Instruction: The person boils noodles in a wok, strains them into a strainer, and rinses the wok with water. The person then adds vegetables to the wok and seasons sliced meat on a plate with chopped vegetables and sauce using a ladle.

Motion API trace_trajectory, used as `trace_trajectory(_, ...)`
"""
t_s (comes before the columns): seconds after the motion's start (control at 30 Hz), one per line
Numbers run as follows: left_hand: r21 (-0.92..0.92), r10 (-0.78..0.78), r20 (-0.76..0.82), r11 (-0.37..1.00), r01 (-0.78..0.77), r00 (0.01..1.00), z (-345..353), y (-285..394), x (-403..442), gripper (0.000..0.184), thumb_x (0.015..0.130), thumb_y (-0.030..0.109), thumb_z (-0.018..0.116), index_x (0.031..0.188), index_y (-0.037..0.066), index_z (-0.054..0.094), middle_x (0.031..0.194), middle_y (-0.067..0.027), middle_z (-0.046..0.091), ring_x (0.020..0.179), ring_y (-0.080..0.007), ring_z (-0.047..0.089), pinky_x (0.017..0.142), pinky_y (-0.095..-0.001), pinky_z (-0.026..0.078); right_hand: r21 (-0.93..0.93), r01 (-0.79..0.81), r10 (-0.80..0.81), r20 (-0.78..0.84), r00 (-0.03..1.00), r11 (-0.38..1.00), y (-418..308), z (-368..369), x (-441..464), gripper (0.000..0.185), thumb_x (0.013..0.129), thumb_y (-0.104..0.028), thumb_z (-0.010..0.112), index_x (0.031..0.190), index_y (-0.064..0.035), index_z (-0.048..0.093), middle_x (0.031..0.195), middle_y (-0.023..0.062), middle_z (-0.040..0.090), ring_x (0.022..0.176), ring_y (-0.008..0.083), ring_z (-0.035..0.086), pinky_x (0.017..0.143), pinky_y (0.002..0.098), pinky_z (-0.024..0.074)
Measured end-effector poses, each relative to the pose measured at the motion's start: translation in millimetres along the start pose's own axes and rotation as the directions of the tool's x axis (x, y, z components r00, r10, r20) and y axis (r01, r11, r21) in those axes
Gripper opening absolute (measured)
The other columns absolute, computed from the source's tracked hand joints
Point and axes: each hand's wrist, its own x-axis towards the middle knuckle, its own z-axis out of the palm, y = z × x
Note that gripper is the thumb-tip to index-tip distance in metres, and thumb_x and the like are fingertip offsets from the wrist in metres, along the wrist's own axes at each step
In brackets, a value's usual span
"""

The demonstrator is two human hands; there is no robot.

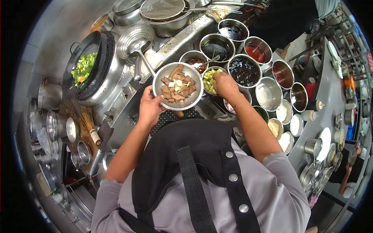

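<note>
My left hand (150, 105) grips the rim of a metal bowl (197, 99), thumb inside the edge. Brown meat slices (168, 93) with pale pieces on top lie in this bowl. Just right of it, my right hand (226, 86) reaches into a small metal container of chopped green pieces (209, 80). Its fingertips are down among the pieces, and what they hold, if anything, is hidden. A container with reddish-brown contents and a spoon (210, 62) stands directly behind the bowl.
Left, a black wok (87, 64) holds chopped green vegetables. A perforated strainer (130, 40) and a ladle lie behind the bowl. Containers of dark sauce (244, 70), red sauce (257, 51) and white contents (268, 95) stand at right. A bamboo brush (90, 126) is at left. Another person (287, 19) stands at the back.
</note>
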Motion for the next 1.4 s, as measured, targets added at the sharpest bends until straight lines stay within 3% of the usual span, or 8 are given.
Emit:
trace_trajectory(0.3,0.093,-0.006,0.004,0.996,0.005,1.0,-27.6,3.4,3.2,0.037,0.092,-0.006,0.053,0.127,0.005,0.047,0.111,-0.0105,0.061,0.084,-0.0179,0.067,0.06,-0.032,0.061,0.745,-0.31,0.145,0.28,0.949,0.591,-79.6,-59.0,3.9,0.032,0.096,-0.018,0.067,0.123,-0.0014,0.064,0.088,0.0078,0.07,0.065,0.0103,0.065,0.054,0.0257,0.0517)
trace_trajectory(0.4,-0.013,-0.107,0.097,0.994,0.109,0.99,-36.8,4.3,2.4,0.038,0.092,-0.005,0.053,0.127,0.007,0.047,0.109,-0.009,0.059,0.086,-0.0179,0.066,0.064,-0.0335,0.061,0.722,-0.266,0.475,-0.099,0.874,0.639,-65.5,-41.1,25.7,0.045,0.094,-0.02,0.069,0.132,-0.002,0.054,0.086,0.009,0.067,0.064,0.0126,0.065,0.049,0.0259,0.0508)
trace_trajectory(0.57,-0.045,-0.106,0.083,0.993,0.11,0.991,-67.0,2.8,-4.7,0.039,0.092,-0.006,0.053,0.128,0.008,0.048,0.111,-0.0081,0.059,0.088,-0.0174,0.065,0.067,-0.0354,0.062,0.937,-0.348,0.404,0.312,0.86,0.017,-22.2,-14.4,60.0,0.039,0.096,-0.023,0.069,0.128,-0.0061,0.055,0.087,0.007,0.065,0.071,0.0142,0.063,0.057,0.0255,0.0507)
trace_trajectory(0.67,-0.096,-0.038,0.051,0.994,0.043,0.998,-75.2,2.7,-8.5,0.038,0.092,-0.007,0.052,0.127,0.007,0.048,0.112,-0.0093,0.06,0.09,-0.0186,0.066,0.068,-0.0357,0.062,0.883,-0.372,0.371,0.256,0.893,0.286,-26.2,-4.1,68.5,0.025,0.097,-0.023,0.067,0.115,-0.0065,0.064,0.083,0.0084,0.066,0.072,0.0172,0.065,0.061,0.0314,0.0522)
trace_trajectory(0.73,-0.118,-0.017,0.035,0.993,0.021,0.999,-78.9,3.1,-10.7,0.038,0.091,-0.007,0.052,0.127,0.006,0.048,0.112,-0.0098,0.06,0.091,-0.0191,0.066,0.068,-0.0359,0.062,0.4,-0.002,0.124,-0.28,0.952,0.916,-43.4,-25.0,62.4,0.018,0.096,-0.02,0.066,0.103,-0.0037,0.068,0.085,0.0124,0.068,0.073,0.0215,0.067,0.064,0.0375,0.0527)
trace_trajectory(0.87,-0.122,0.009,-0.006,0.992,-0.01,1.0,-85.4,4.0,-13.4,0.038,0.091,-0.008,0.052,0.127,0.005,0.048,0.113,-0.0111,0.06,0.092,-0.0202,0.067,0.069,-0.0368,0.063,0.099,0.283,-0.226,-0.383,0.896,0.954,-32.7,-24.8,55.0,0.019,0.097,-0.019,0.064,0.101,-0.0008,0.068,0.082,0.013,0.069,0.068,0.0209,0.066,0.064,0.0363,0.0521)
trace_trajectory(0.93,-0.12,0.017,-0.024,0.993,-0.02,1.0,-89.0,1.8,-13.9,0.039,0.091,-0.008,0.052,0.127,0.005,0.048,0.113,-0.0112,0.06,0.092,-0.0204,0.067,0.069,-0.0372,0.063,0.319,0.07,0.006,-0.231,0.973,0.945,-36.0,-25.4,47.9,0.019,0.098,-0.019,0.064,0.101,-0.0008,0.068,0.081,0.0115,0.068,0.067,0.0175,0.065,0.062,0.034,0.0515)
trace_trajectory(1.4,-0.101,0.03,-0.028,0.994,-0.033,0.999,-90.4,-4.1,-11.1,0.042,0.089,-0.01,0.048,0.128,0.006,0.044,0.123,-0.0142,0.057,0.1,-0.0265,0.068,0.078,-0.0441,0.064,0.951,-0.24,0.583,0.309,0.752,-0.194,-19.0,1.4,24.0,0.015,0.103,-0.015,0.05,0.104,-0.001,0.056,0.082,0.0096,0.062,0.066,0.0171,0.061,0.058,0.0295,0.0529)
